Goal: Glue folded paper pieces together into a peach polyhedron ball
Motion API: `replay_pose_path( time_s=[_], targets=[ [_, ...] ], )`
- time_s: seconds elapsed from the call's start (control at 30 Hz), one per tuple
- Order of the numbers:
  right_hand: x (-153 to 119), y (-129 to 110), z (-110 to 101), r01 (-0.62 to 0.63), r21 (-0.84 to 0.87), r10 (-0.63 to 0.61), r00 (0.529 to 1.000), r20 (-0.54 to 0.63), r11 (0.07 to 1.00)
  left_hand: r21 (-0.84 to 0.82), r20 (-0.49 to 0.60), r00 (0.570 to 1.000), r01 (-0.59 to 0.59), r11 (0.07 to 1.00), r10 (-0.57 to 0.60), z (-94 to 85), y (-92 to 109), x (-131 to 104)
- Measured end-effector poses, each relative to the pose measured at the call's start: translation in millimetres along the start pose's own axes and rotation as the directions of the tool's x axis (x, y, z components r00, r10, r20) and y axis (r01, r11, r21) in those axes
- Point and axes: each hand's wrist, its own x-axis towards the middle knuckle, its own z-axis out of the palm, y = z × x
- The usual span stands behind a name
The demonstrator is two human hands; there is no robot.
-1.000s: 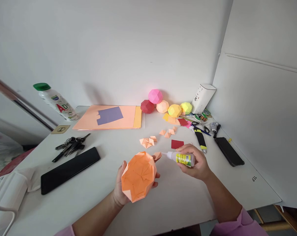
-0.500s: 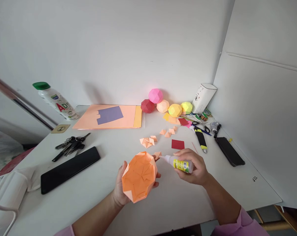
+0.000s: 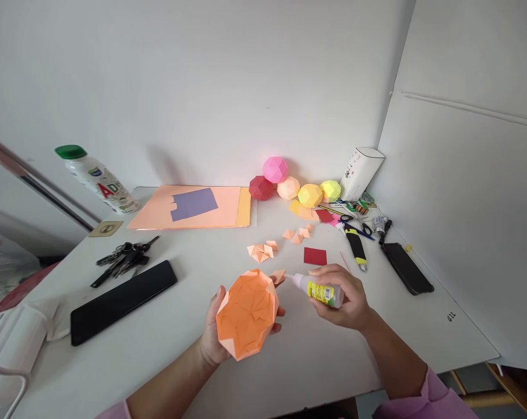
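My left hand (image 3: 214,329) is wrapped round an orange faceted paper bowl (image 3: 247,314), its open side tipped towards me. Fingertips of that hand show past the bowl's right side. At the bowl's upper right edge, a small folded paper piece (image 3: 279,275) sticks out by a fingertip. My right hand (image 3: 344,297) grips a glue bottle (image 3: 321,291) with a yellow label, held sideways. The bottle's thin nozzle points left, close to the small piece; whether it touches cannot be made out.
Small folded peach pieces (image 3: 261,252) and a red paper rectangle (image 3: 315,256) lie beyond my hands. Coloured paper balls (image 3: 288,188) stand by the wall. A utility knife (image 3: 356,247) and a black phone case (image 3: 407,267) are right; keys (image 3: 126,259) and a black phone (image 3: 123,302) are left.
The glue bottle's nozzle has shifted slightly at the small folded piece. The bowl and both hands are held almost still; the whole view has drifted a little.
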Motion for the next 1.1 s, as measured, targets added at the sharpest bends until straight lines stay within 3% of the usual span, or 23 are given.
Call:
replay_pose_path(
  time_s=[0.63,0.8,0.87,0.93,1.0,1.1],
  targets=[
    [-0.4,-2.7,-0.9,-0.032,0.014,0.031,0.999,0.009,0.999,0.024,-0.008,1.000,-0.005,1.000,0.005,-1.3,0.4,0.1],
    [1.8,-3.5,-1.9,-0.046,0.020,0.046,0.999,0.001,0.999,0.101,0.010,1.000,-0.020,0.995,0.019,-0.7,0.2,-0.2],
    [2.4,-3.3,-4.0,-0.105,0.056,0.107,0.994,-0.029,0.993,0.206,0.039,0.999,-0.022,0.978,0.015,1.6,-0.6,-0.3],
    [2.5,-2.4,-6.7,-0.233,0.149,0.245,0.967,-0.071,0.961,0.354,0.077,0.997,-0.016,0.935,-0.011,4.5,-1.6,-0.3],
    [2.3,-0.3,-9.2,-0.374,0.286,0.408,0.910,-0.068,0.882,0.478,0.109,0.992,0.010,0.878,-0.070,6.7,-2.5,-0.5],
    [2.0,3.7,-10.0,-0.517,0.455,0.569,0.822,0.028,0.725,0.572,0.111,0.981,0.066,0.818,-0.156,7.0,-3.4,-2.5]
  ],
)
